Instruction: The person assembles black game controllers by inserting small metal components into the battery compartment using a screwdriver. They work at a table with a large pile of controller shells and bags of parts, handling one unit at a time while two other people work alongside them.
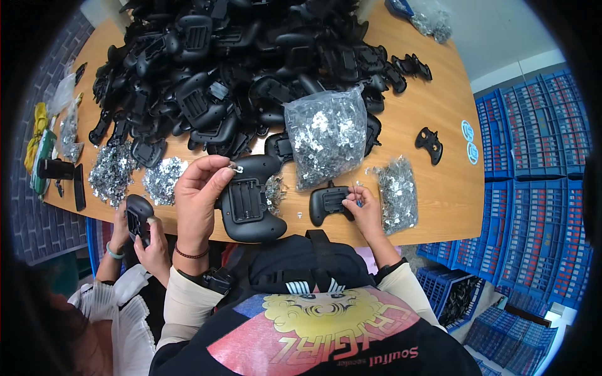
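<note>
My left hand (202, 191) pinches a small shiny metal battery contact (238, 169) between thumb and index finger. Just beside that hand is a black game controller shell (246, 202), its battery compartment facing up; whether the other fingers support it I cannot tell. My right hand (365, 210) is closed at the right side of a second black controller shell (327, 203) near the table's front edge. Its fingertips are pinched around something thin and metallic, too small to make out. A loose contact (300, 215) lies between the two shells.
Black controller shells (200, 100) heap across the back of the wooden table (448, 207). Clear bags of metal parts (326, 138) (397, 194) stand near my right hand; loose piles (113, 172) (164, 180) lie left. A person's hands (150, 247) hold another shell. Blue crates (527, 125) line the right.
</note>
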Available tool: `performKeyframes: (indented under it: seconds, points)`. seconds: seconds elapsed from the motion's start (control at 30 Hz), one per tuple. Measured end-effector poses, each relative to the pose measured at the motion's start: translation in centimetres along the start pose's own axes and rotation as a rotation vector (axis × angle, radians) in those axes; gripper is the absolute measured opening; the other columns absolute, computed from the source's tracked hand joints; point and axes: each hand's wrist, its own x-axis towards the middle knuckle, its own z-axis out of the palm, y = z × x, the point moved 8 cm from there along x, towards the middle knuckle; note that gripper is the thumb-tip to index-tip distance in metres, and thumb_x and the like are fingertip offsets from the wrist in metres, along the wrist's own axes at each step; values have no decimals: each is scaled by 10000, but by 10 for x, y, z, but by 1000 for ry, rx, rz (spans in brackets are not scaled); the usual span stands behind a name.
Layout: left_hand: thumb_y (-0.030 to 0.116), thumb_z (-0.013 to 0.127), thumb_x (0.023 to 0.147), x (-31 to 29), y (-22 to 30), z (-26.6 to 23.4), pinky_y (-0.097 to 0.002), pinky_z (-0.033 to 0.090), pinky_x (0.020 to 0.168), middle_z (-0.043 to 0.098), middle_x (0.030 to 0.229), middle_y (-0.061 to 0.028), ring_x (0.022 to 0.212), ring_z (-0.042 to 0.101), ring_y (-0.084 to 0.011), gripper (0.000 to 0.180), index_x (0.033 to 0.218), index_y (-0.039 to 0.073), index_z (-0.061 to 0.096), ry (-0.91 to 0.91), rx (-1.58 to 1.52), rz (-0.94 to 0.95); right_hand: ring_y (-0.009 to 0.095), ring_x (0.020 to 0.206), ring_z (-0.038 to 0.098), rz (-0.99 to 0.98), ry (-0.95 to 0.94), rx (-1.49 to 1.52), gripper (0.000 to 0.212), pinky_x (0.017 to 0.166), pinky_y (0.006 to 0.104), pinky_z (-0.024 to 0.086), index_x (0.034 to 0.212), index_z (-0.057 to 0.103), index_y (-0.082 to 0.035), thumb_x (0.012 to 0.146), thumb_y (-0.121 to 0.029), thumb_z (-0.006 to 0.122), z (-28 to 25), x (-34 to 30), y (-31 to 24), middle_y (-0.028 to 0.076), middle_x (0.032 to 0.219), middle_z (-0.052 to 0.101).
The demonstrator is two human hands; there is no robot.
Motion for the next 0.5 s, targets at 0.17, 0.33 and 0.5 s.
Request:
performKeyframes:
  seconds: [0.17, 0.33, 0.5]
  points:
    - [37, 627, 804, -1, -4, -5, -179, 444, 704, 620, 890, -11, 785, 565, -60, 171, 971, 32, 595, 4, 2, -18, 127, 719, 581, -24, 20, -94, 254, 694, 255, 471, 939, 619, 3, 699, -48, 682, 2, 1, 2, 66, 788, 631]
    - [38, 629, 804, 0, -5, -8, -179, 448, 707, 622, 889, -15, 789, 569, -63, 176, 976, 31, 594, 14, -2, -29, 150, 674, 593, -71, 33, -175, 249, 657, 266, 478, 928, 618, 7, 696, -53, 686, 2, 0, -3, 83, 750, 626]
    - [36, 625, 807, -1, -6, -9, -183, 452, 711, 623, 891, -19, 791, 574, -68, 171, 974, 28, 592, 15, 0, -23, 163, 637, 590, -81, 34, -213, 234, 619, 274, 475, 914, 611, 8, 698, -47, 682, 4, -1, -11, 78, 707, 614]
